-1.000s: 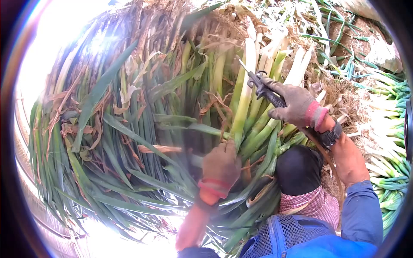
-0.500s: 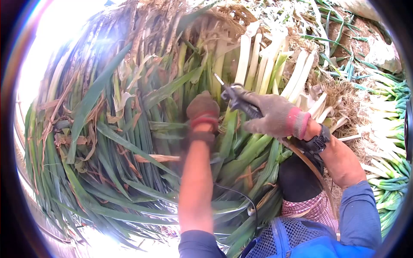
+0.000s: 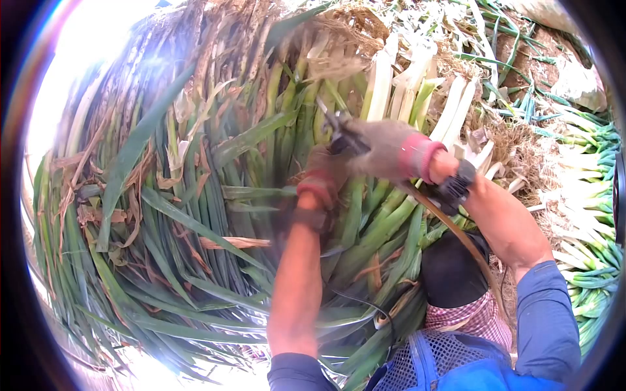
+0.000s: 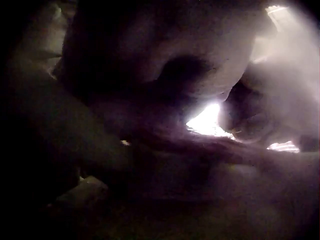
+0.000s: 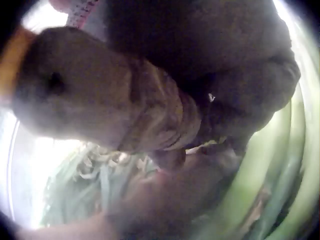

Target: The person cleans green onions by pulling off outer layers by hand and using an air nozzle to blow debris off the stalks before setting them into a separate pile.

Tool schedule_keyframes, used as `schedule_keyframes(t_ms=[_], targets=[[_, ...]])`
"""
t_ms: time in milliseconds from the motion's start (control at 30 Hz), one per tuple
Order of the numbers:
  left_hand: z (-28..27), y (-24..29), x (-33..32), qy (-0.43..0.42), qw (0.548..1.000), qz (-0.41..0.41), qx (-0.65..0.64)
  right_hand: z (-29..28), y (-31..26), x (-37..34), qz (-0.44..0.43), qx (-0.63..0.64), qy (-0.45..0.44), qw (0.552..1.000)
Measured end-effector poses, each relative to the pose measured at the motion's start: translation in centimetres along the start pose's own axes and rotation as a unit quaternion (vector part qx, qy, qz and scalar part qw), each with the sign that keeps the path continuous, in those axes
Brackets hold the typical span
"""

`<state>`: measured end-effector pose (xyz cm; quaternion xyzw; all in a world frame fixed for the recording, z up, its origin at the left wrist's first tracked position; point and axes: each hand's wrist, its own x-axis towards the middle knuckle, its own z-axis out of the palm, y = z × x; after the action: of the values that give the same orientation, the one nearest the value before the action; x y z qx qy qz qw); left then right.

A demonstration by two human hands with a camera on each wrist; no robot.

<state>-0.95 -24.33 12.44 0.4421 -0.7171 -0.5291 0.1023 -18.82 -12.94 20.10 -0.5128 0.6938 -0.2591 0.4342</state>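
My gloved right hand (image 3: 391, 151) grips a dark spray-gun-like tool (image 3: 349, 138) with a thin metal tip pointing up and left over the leek stalks. In the right wrist view the gloved right hand (image 5: 115, 95) fills much of the frame, its thumb and fingers bent, and the tool is not clear. Just below and left of the tool, my gloved left hand (image 3: 323, 173) is down among the leeks (image 3: 287, 140); its fingers are hidden and blurred, so its hold cannot be told. The left wrist view is mostly dark.
A tan hose (image 3: 466, 244) runs from under the right hand past a dark-covered knee (image 3: 453, 270). Pale leek stems (image 3: 460, 107) and dry roots (image 3: 515, 143) lie to the right. Trimmed leeks (image 3: 590, 195) line the far right. Long leaves (image 3: 189, 260) spread left.
My left hand moved up and left from the lower leaves, then slightly right beside the tool. My right hand and the tool moved left and slightly down, still together.
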Motion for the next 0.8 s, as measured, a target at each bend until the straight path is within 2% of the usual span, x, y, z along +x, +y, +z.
schedule_keyframes(t_ms=[33, 67, 100, 133, 167, 233, 267, 300, 367, 433, 500, 567, 633, 700, 800], targets=[[0.0, 0.6, -0.3, -0.018, 0.999, 0.036, -0.004, -0.5, -0.1, 0.8, 0.039, -0.031, 0.015, 0.999], [-0.3, 1.5, -0.6, -0.019, 0.999, 0.038, -0.005, -0.3, 1.2, 2.5, 0.011, -0.02, 0.057, 0.998], [-1.0, 2.3, -0.8, -0.025, 0.999, -0.043, 0.005, -0.5, 1.8, 3.8, -0.017, -0.011, 0.097, 0.995], [-1.7, 3.0, -0.8, -0.03, 0.992, -0.122, 0.016, -0.9, 2.5, 4.7, -0.001, -0.029, 0.087, 0.996], [-2.5, 2.8, -0.5, -0.03, 0.992, -0.121, 0.016, -1.4, 2.2, 5.0, 0.015, -0.045, 0.076, 0.996], [-4.1, 1.8, 0.5, 0.022, 0.999, -0.036, -0.014, -1.1, 1.5, 4.7, 0.041, -0.049, 0.065, 0.996], [-4.5, 1.6, 1.5, 0.049, 0.998, -0.046, -0.003, -0.8, 1.1, 4.3, 0.067, -0.053, 0.054, 0.995], [-5.0, 2.1, 2.6, 0.049, 0.998, -0.044, -0.005, -0.7, 0.2, 2.8, 0.041, -0.087, 0.039, 0.995], [-5.5, 2.9, 3.8, 0.11, 0.979, -0.023, 0.167, -0.1, 0.6, 3.1, 0.046, -0.091, 0.046, 0.994], [-4.4, 5.4, 3.3, 0.121, 0.975, -0.071, 0.171, -0.9, 2.1, 5.7, 0.083, -0.07, 0.074, 0.991], [-4.3, 3.4, 5.4, 0.135, 0.926, 0.037, 0.351, -2.0, 4.2, 8.4, 0.075, -0.071, 0.154, 0.983], [-3.9, 2.5, 6.9, 0.147, 0.915, 0.051, 0.372, -3.3, 5.0, 9.3, 0.027, -0.124, 0.181, 0.975], [-3.5, 1.9, 8.0, 0.155, 0.905, 0.062, 0.392, -3.0, 4.8, 8.3, 0.033, -0.101, 0.154, 0.982], [-3.2, 1.9, 9.2, 0.205, 0.857, 0.095, 0.464, -2.8, 3.3, 6.1, 0.034, -0.082, 0.083, 0.993], [-3.7, 2.2, 10.4, 0.158, 0.832, 0.072, 0.526, -1.8, 3.6, 6.7, 0.022, -0.098, 0.092, 0.991]])
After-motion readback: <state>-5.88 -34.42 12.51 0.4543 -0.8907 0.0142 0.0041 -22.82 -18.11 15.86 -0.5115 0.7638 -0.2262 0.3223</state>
